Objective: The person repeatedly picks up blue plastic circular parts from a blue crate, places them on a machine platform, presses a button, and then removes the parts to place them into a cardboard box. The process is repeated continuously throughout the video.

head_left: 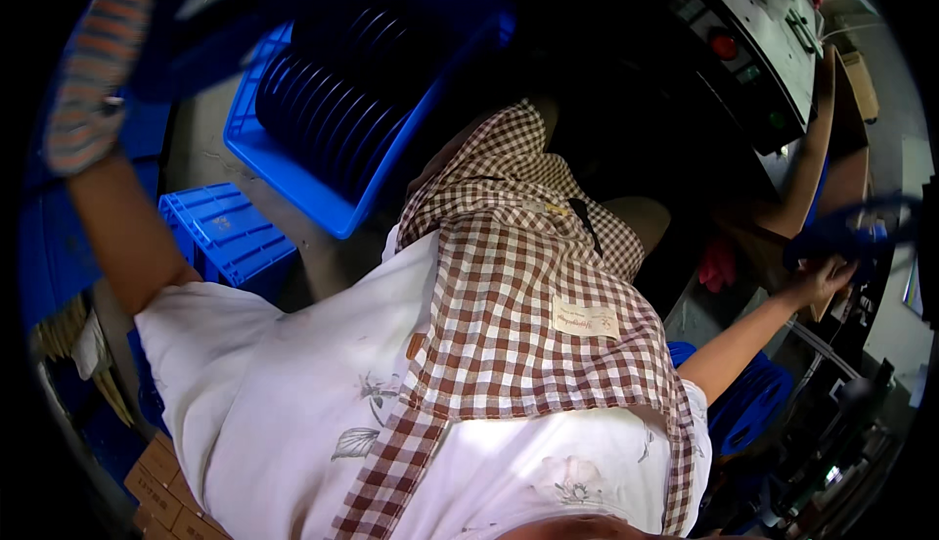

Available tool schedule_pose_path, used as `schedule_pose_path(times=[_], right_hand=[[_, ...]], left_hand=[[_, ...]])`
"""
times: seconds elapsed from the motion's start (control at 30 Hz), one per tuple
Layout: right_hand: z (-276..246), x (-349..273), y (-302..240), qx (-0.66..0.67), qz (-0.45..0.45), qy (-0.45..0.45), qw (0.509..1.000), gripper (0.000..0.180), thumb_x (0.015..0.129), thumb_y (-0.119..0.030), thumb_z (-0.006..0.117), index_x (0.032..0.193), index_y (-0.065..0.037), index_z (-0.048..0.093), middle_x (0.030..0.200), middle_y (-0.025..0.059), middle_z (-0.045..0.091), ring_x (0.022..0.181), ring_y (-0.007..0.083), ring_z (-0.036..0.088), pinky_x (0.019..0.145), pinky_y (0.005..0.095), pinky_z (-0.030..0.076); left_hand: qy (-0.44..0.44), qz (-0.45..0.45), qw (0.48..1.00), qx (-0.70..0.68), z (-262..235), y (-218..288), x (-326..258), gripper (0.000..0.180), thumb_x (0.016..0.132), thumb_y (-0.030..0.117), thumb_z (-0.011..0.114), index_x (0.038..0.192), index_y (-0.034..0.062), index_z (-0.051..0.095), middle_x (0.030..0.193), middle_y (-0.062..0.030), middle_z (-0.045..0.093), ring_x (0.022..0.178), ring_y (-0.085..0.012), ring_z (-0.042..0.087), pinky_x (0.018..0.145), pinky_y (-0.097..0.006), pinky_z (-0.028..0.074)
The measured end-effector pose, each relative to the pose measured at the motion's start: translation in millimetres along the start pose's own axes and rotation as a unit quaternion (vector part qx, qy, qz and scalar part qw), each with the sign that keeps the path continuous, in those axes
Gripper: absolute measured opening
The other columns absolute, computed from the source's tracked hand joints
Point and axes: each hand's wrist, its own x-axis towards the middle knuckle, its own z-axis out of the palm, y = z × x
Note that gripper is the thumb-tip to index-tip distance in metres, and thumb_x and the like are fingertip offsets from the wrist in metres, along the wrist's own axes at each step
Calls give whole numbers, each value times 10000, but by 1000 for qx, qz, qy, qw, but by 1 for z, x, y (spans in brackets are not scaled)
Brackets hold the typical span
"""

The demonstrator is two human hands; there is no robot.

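The left hand (88, 80) wears a striped knit glove in orange and grey and is raised at the upper left of the view, its arm running down to a white sleeve; the gloved fingers close around a dark blue ring-shaped part (186, 41), which it holds up above and just left of the blue crate (293, 178); that crate stands tilted on the floor in front of the person and is filled with a row of dark rings (342, 90) standing on edge, side by side; a second, smaller blue crate (230, 237) lies upside down on the floor just beside it, near the left arm; the right hand (827, 276) is bare and stretched out to the far right, its fingers clasped on the lower edge of another dark blue ring (856, 227), which it holds up beside the machine; the grey machine panel (753, 61) at the upper right carries a red round button (724, 46) and smaller switches; a brown-and-white checked apron (518, 305) over a white flowered shirt (293, 393) fills the middle of the view; a pink cloth (717, 264) lies in the shadow below the machine, and cardboard boxes (161, 486) show at the lower left.
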Motion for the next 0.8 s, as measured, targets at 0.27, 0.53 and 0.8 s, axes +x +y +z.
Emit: schedule_pose_path(times=[0.27, 0.53, 0.8], right_hand=[[-7, -37, -70, 516, 171, -236, 805, 691, 808, -527, 651, 1141, 40, 437, 854, 74, 449, 826, 191, 433, 786, 327, 355], [16, -83, -47, 548, 146, -234, 790, 627, 766, -512, 668, 1034, 11, 451, 846, 51, 408, 805, 161, 390, 743, 306, 327], [56, -97, -74, 516, 153, -263, 801, 549, 800, -443, 600, 1045, 27, 459, 842, 68, 421, 804, 175, 418, 757, 310, 354]], left_hand=[[-71, -140, 965, 210, 192, -143, -51, 394, 875, 218, 569, 1264, 174, 528, 1042, -155, 655, 968, -290, 636, 826, -386, 514], [39, -302, 940, 154, 263, -154, -53, 209, 888, 189, 563, 1084, 129, 602, 993, -163, 656, 938, -362, 619, 781, -410, 500], [10, -352, 928, 118, 308, -214, -90, 300, 888, 285, 569, 1166, 174, 578, 1074, -162, 641, 1012, -383, 592, 858, -435, 482]])
